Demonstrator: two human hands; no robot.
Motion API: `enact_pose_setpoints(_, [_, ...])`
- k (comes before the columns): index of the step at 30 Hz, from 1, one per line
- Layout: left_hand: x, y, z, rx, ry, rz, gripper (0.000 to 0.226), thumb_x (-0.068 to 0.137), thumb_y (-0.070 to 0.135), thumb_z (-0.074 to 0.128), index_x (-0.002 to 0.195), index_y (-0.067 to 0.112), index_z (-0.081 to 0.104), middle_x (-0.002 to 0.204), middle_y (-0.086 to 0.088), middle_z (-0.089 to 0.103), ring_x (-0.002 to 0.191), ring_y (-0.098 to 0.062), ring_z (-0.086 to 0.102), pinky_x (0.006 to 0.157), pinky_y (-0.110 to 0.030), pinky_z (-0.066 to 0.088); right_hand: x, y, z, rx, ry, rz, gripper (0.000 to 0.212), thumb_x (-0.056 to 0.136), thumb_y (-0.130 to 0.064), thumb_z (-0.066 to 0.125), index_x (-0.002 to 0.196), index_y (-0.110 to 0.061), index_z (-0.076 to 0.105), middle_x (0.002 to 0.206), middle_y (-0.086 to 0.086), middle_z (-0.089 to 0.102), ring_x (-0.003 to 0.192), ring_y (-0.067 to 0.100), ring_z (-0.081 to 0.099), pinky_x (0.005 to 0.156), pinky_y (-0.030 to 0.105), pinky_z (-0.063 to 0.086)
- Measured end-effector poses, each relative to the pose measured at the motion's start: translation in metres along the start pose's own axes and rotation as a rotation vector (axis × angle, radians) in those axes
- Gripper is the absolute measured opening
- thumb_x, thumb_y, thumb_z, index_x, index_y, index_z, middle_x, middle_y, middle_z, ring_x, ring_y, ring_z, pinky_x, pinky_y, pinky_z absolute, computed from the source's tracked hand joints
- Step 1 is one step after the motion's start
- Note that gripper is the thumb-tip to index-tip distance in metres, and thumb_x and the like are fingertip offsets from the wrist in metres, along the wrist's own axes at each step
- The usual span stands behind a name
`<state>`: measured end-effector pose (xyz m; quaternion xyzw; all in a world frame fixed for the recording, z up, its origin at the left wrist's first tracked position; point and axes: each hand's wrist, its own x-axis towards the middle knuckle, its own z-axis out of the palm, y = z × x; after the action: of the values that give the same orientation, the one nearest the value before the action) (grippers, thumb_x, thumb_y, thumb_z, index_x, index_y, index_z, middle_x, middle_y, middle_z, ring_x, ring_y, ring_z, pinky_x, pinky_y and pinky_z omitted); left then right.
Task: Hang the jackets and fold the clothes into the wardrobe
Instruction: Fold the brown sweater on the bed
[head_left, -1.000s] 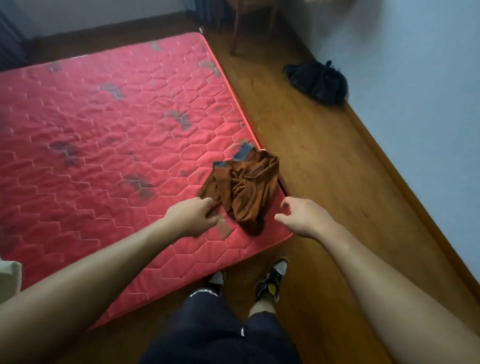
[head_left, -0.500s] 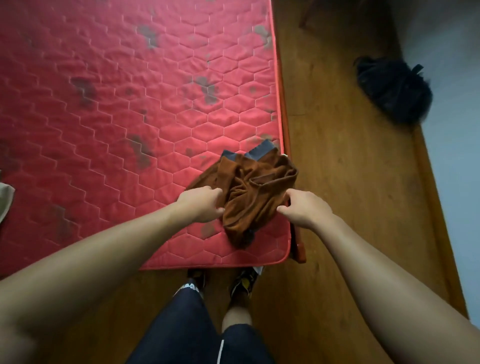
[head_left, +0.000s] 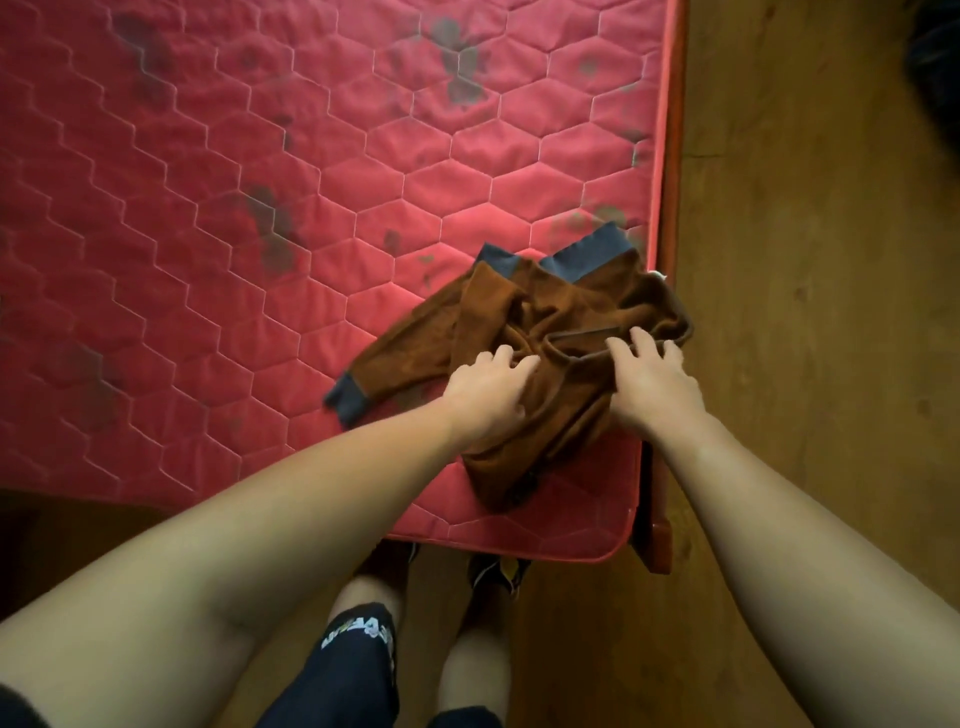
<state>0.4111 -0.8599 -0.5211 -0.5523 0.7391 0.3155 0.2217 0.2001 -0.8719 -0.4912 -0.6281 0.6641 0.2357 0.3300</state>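
No more pinching: your left hand (head_left: 488, 387) and right hand (head_left: 655, 387) rest spread-fingered on the brown sweater (head_left: 524, 317), and its sleeve (head_left: 400, 358) has now flopped out.

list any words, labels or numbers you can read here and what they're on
White lettering on the dark shorts: blurred and creased, not readable.
Brown sweater: no readable text or label.
Red mattress: no text, only stitching and dark stains.

Our left hand (head_left: 488, 387) and right hand (head_left: 655, 385) rest on the crumpled, grey-cuffed brown sweater (head_left: 545, 312) near the red mattress's (head_left: 260, 208) five-o'clock corner.
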Motion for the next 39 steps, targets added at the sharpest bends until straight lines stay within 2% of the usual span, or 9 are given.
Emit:
enact_pose_setpoints(4, [0.027,-0.005,0.021,-0.044,-0.010,0.018,0.094,0.089,0.031,0.063,0.158,0.041,0.000,0.145,-0.012,0.036,0.125,-0.037,0.046,0.091,-0.050,0.048,0.030,0.002,0.021,-0.007,-0.091,0.022,0.083,0.096,-0.016,0.053,0.161,-0.035,0.005,0.167,0.003,0.014,0.150,0.041,0.019,0.112,0.061,0.035])
enact_pose_setpoints(8, [0.039,-0.004,0.023,-0.019,-0.033,0.025,0.102,0.088,0.033,0.067,0.154,0.053,-0.008,0.134,-0.014,0.041,0.117,-0.036,0.051,0.085,-0.047,0.049,0.035,0.002,0.040,-0.067,-0.163,0.018,0.047,0.097,-0.023,0.050,0.143,-0.029,0.046,0.133,0.007,0.044,0.122,0.037,0.052,0.094,0.050,0.051])
enact_pose_setpoints(15, [0.019,-0.011,0.010,0.061,0.041,0.091,0.100,0.087,0.042,0.067,0.154,0.051,-0.006,0.119,-0.011,0.053,0.096,-0.035,0.064,0.076,-0.042,0.047,-0.003,-0.024,0.033,-0.081,0.200,-0.277,0.023,0.098,-0.037,0.042,0.112,-0.024,0.056,0.116,0.005,0.068,0.122,0.035,0.047,0.105,0.050,0.036])
enact_pose_setpoints(19, [-0.024,-0.019,-0.012,-0.147,0.134,0.188,0.039,0.087,0.035,0.058,0.125,0.037,0.049,0.105,-0.003,0.041,0.094,-0.033,0.060,0.065,-0.039,0.047,-0.049,-0.055,-0.001,0.029,0.195,-0.477,0.017,0.097,-0.034,0.047,0.109,-0.022,0.050,0.099,0.006,0.069,0.096,0.034,0.052,0.079,0.048,0.048])
enact_pose_setpoints(22, [-0.063,-0.035,-0.036,-0.291,0.214,0.306,0.050,0.079,0.028,0.067,0.125,0.035,0.048,0.132,-0.005,0.037,0.115,-0.027,0.053,0.088,-0.042,0.054,-0.086,-0.075,-0.036,0.075,0.290,-0.536,0.014,0.095,-0.031,0.050,0.103,-0.019,0.050,0.095,0.009,0.068,0.091,0.036,0.052,0.074,0.049,0.049])
enact_pose_setpoints(25, [-0.105,-0.051,-0.079,-0.501,0.250,0.376,0.098,0.073,0.032,0.078,0.154,0.039,0.023,0.157,-0.002,0.022,0.146,-0.021,0.032,0.118,-0.034,0.034,-0.122,-0.100,-0.084,0.177,0.383,-0.594,0.019,0.094,-0.027,0.051,0.109,-0.018,0.056,0.094,0.007,0.067,0.085,0.032,0.051,0.074,0.049,0.048])
enact_pose_setpoints(27, [-0.132,-0.057,-0.114,-0.555,0.293,0.442,0.095,0.074,0.030,0.080,0.155,0.025,0.032,0.156,-0.002,0.028,0.148,-0.018,0.029,0.121,-0.031,0.028,-0.149,-0.122,-0.117,0.148,0.417,-0.649,0.024,0.092,-0.032,0.044,0.109,-0.019,0.055,0.098,0.005,0.068,0.085,0.029,0.050,0.076,0.049,0.049])
enact_pose_setpoints(33, [-0.215,-0.086,-0.227,-0.499,0.559,0.520,0.018,0.081,0.025,0.074,0.092,0.014,0.064,0.102,0.000,0.063,0.096,-0.011,0.059,0.086,-0.034,0.050,-0.226,-0.185,-0.213,0.009,0.566,-0.691,0.019,0.096,-0.031,0.055,0.110,-0.019,0.056,0.097,0.009,0.070,0.093,0.035,0.060,0.075,0.046,0.050])
enact_pose_setpoints(39, [-0.322,-0.125,-0.338,-0.306,0.827,0.558,0.033,0.076,0.012,0.067,0.070,0.025,0.038,0.060,0.017,0.035,0.060,-0.007,0.035,0.058,-0.025,0.025,-0.288,-0.247,-0.286,-0.007,0.606,-0.638,0.026,0.087,-0.045,0.066,0.089,-0.022,0.054,0.089,0.003,0.067,0.089,0.031,0.063,0.071,0.040,0.046])
